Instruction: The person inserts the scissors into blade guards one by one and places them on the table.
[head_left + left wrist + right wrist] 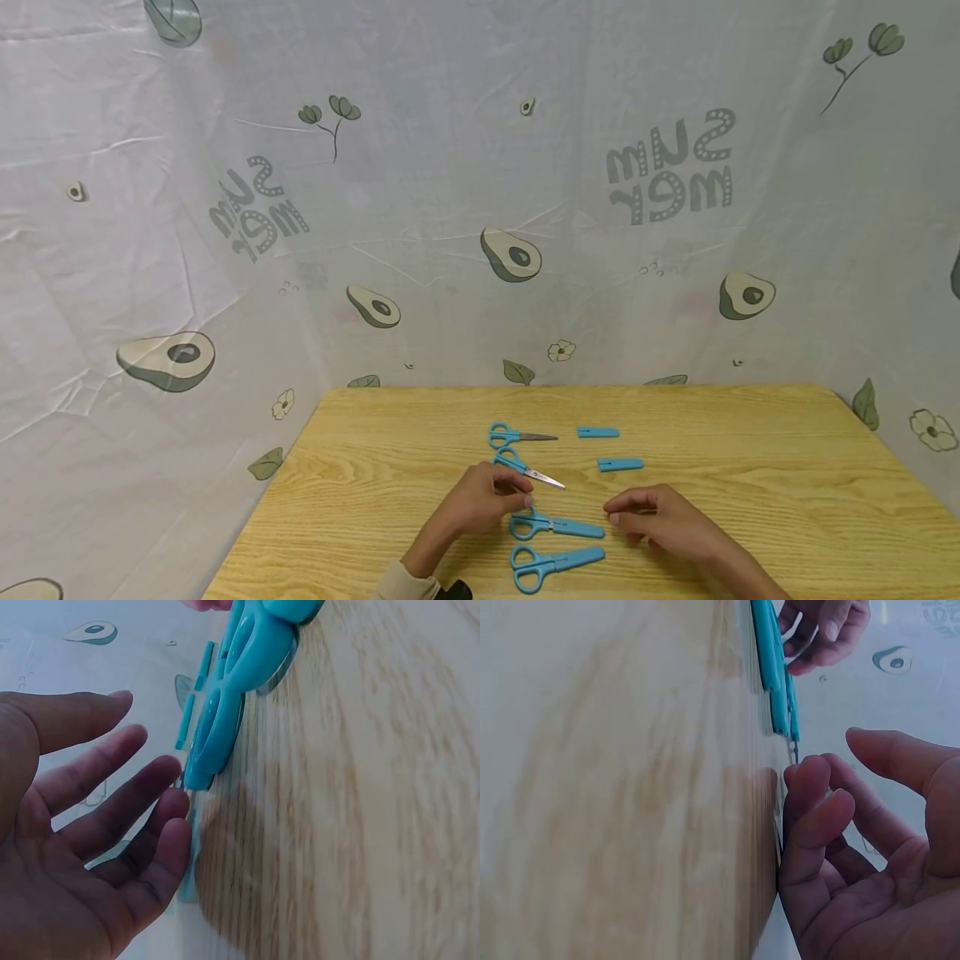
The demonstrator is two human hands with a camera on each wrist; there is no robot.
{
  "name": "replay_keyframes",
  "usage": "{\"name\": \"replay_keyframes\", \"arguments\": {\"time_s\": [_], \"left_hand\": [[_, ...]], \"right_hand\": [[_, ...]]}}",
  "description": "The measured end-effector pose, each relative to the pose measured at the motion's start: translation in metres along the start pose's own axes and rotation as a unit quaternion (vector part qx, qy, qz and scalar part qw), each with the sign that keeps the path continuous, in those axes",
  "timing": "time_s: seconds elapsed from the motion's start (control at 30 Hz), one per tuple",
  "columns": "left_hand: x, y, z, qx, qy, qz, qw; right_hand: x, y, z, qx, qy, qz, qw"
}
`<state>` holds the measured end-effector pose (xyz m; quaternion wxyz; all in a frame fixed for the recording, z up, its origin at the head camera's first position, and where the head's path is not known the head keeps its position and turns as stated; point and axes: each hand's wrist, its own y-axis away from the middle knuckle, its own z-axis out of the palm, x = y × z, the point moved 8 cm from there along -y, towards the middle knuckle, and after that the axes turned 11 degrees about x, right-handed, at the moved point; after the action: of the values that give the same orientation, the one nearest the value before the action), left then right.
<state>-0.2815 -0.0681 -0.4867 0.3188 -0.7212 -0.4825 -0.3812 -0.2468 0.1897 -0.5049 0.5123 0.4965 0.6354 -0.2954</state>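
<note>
My left hand (480, 502) hovers, fingers loosely bent, with nothing in its grasp. It is between a pair of blue-handled scissors with a bare blade (545, 479) and a pair of scissors in a blue blade cover (576, 527). Another covered pair of scissors (558, 561) lies nearest the front. Farther back is a second bare-bladed pair of scissors (536, 437). My right hand (667, 523), also holding nothing, is just right of the covered scissors' tips. In the left wrist view, blue scissor handles (217, 727) appear beyond the fingertips.
Two loose blue blade covers, a rear cover (598, 432) and a nearer cover (621, 464), lie right of the bare blades. The wooden table (750, 442) ends at a hanging sheet (450, 183) printed with avocados, which also hangs along the left and right sides.
</note>
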Motion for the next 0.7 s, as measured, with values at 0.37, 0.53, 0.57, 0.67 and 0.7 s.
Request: {"name": "replay_keyframes", "arguments": {"time_s": [0.37,0.53,0.57,0.67,0.7], "left_hand": [[-0.006,-0.005,-0.022,0.058,-0.024,0.01,0.998],[-0.007,-0.006,-0.027,0.07,-0.025,0.01,0.9971],[-0.007,-0.005,-0.028,0.072,-0.025,0.011,0.997],[-0.006,-0.005,-0.03,0.076,-0.024,0.018,0.9967],[-0.006,-0.005,-0.03,0.077,-0.023,0.018,0.9966]], "right_hand": [[0.002,0.0,-0.006,-0.004,-0.005,0.009,0.9999],[0.004,-0.001,-0.01,-0.001,0.001,0.012,0.9999],[0.005,-0.002,-0.011,0.001,0.003,0.013,0.9999],[0.008,-0.003,-0.015,0.011,0.016,0.018,0.9997],[0.008,-0.004,-0.017,0.014,0.021,0.019,0.9995]]}}
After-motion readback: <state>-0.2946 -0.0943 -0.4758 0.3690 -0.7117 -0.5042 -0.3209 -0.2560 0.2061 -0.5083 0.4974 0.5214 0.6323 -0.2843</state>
